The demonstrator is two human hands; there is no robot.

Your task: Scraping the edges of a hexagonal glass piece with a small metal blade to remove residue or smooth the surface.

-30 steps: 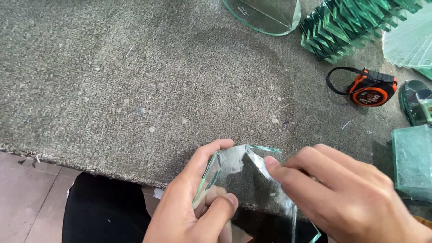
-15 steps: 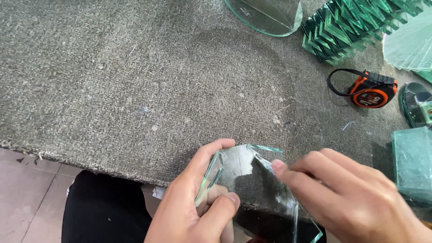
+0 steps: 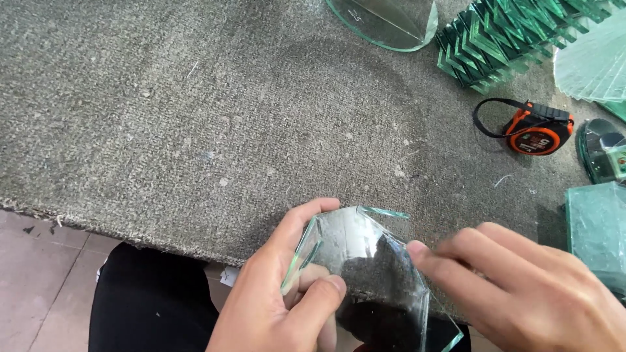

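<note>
Left hand [image 3: 280,300] curled, thumb and fingers pinched together; right hand [image 3: 521,293] lay palm down, fingers extended leftward.

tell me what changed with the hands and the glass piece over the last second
The right hand slid its fingertips slightly right and down across the glass piece. The left hand kept its grip on the piece's left edge. The tape measure and glass stacks stayed put.
</note>
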